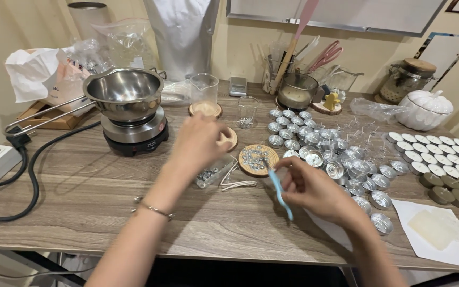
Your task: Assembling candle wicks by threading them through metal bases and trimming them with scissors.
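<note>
We note a tall silver foil pouch [183, 37] upright against the wall behind the bench [91, 191]. Left of it, a clear plastic zip bag [125, 42]; at far left, a crumpled white paper bag [35, 72]. A small grey scale with a screen [237, 86] sits mid-rear.

You work at a wood-grain table [96, 196]. Take the small black hotplate [135, 135] as your mark: right of it lies a round wooden coaster [258, 159], and further right a crowd of empty metal tealight cups [325, 154]. A white paper sheet [442, 236] sits far right, toward you.
</note>
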